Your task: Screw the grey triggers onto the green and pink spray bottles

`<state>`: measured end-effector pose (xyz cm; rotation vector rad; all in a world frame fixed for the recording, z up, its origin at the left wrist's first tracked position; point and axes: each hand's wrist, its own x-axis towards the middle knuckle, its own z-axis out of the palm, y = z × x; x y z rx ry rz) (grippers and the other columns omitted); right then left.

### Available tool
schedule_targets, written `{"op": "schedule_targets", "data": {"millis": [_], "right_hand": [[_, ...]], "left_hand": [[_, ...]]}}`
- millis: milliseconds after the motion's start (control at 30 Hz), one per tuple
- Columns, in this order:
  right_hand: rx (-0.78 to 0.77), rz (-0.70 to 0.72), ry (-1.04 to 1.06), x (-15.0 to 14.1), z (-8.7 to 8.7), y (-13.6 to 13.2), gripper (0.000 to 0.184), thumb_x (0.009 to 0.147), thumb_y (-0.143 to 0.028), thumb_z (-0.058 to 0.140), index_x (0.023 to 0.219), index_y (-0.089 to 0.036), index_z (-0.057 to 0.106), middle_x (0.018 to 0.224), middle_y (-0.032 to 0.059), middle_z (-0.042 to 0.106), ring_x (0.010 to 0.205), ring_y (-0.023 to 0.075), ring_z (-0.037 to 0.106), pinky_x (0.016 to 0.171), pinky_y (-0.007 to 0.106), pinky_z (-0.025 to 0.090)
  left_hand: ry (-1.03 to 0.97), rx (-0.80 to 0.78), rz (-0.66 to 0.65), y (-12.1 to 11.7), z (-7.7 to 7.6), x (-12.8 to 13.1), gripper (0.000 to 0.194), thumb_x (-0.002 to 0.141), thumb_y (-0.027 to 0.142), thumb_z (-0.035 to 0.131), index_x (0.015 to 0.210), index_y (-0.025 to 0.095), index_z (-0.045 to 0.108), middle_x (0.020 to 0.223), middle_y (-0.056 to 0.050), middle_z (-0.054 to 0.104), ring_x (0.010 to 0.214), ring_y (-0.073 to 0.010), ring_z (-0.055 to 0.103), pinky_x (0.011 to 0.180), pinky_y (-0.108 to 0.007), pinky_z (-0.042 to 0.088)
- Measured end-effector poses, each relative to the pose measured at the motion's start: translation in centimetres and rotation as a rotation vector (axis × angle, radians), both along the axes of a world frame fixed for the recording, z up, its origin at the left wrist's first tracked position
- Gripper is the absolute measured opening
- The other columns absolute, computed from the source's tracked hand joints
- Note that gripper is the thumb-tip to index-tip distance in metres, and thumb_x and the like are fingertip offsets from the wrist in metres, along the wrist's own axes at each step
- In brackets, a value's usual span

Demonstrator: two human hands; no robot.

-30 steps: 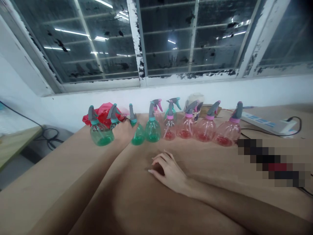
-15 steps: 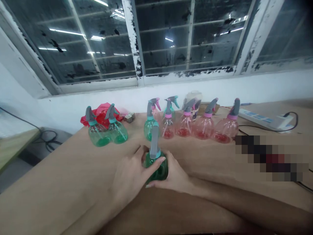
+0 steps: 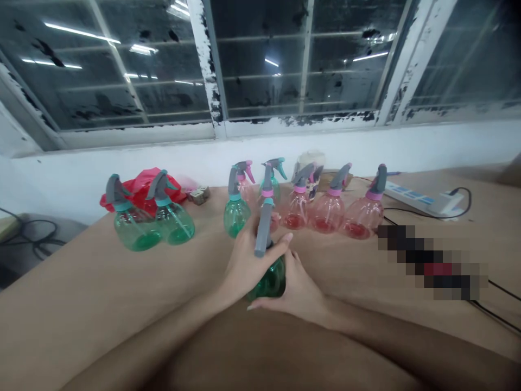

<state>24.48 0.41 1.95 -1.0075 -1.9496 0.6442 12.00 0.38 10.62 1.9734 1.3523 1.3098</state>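
In the head view, a green see-through spray bottle stands upright between my hands near the middle of the table. My right hand is wrapped round the right side of its body, thumb at the front. My left hand closes round the neck, just below the grey spray head, and its far fingers are hidden behind. The collar is covered, so whether the head sits tight on the bottle cannot be seen. Just beyond my left fingers is another green spray bottle.
Pink spray bottles line up behind, towards the right. Two green spray bottles stand left, before a red plastic bag. A white power strip with a black cable lies right. Behind them run the wall and window.
My left hand has moved up from the bottle's side to its neck. The spray head now leans to the right. The camera has turned slightly, shifting the background left.
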Motion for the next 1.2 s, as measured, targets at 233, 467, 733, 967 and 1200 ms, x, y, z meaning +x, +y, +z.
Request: {"op": "schedule_targets", "data": {"millis": [233, 467, 733, 967, 1200], "right_hand": [[-0.009, -0.018, -0.020, 0.3, -0.2, 0.0, 0.098, 0.050, -0.057, 0.084, 0.131, -0.022, 0.039, 0.117, 0.0126, 0.055, 0.115, 0.0349, 0.051, 0.095, 0.054, 0.046], [0.060, -0.032, 0.004, 0.1, 0.2, -0.5, 0.096, 0.050, -0.056, 0.084, 0.128, -0.021, 0.041, 0.113, 0.0129, 0.058, 0.109, 0.0353, 0.056, 0.090, 0.053, 0.049], [0.038, -0.028, 0.019, 0.1, -0.4, -0.2, 0.088, 0.052, -0.052, 0.085, 0.122, -0.021, 0.040, 0.110, 0.0116, 0.057, 0.108, 0.0351, 0.055, 0.089, 0.055, 0.049], [0.036, -0.015, 0.037, 0.2, -0.5, -0.1, 0.094, 0.049, -0.050, 0.087, 0.123, -0.021, 0.037, 0.109, 0.0120, 0.055, 0.108, 0.0360, 0.053, 0.088, 0.056, 0.049], [0.020, 0.037, 0.063, 0.4, -0.7, -0.2, 0.102, 0.054, -0.057, 0.083, 0.133, -0.020, 0.030, 0.123, 0.0159, 0.049, 0.120, 0.0392, 0.045, 0.099, 0.060, 0.040]], "left_hand": [[0.012, 0.033, -0.005, 0.8, 0.0, 0.2, 0.017, 0.082, 0.034, 0.061, 0.094, 0.022, 0.058, 0.091, -0.005, 0.068, 0.086, -0.0220, 0.067, 0.075, -0.036, 0.054], [0.058, 0.068, -0.029, 0.4, 0.5, 0.4, 0.008, 0.082, 0.027, 0.057, 0.077, 0.021, 0.055, 0.070, 0.001, 0.063, 0.065, -0.0155, 0.062, 0.067, -0.032, 0.051], [0.026, 0.055, -0.044, 1.0, -0.1, 0.3, 0.011, 0.084, 0.027, 0.056, 0.091, 0.020, 0.059, 0.090, -0.005, 0.065, 0.084, -0.0198, 0.065, 0.078, -0.037, 0.053], [0.014, 0.093, 0.030, 0.6, -1.0, 0.4, 0.010, 0.083, 0.030, 0.059, 0.085, 0.021, 0.055, 0.080, -0.003, 0.065, 0.075, -0.0187, 0.063, 0.070, -0.034, 0.052], [0.039, 0.096, -0.047, 0.7, 0.0, 0.3, 0.010, 0.083, 0.022, 0.054, 0.092, 0.020, 0.058, 0.089, -0.003, 0.065, 0.081, -0.0169, 0.064, 0.077, -0.032, 0.050]]}}
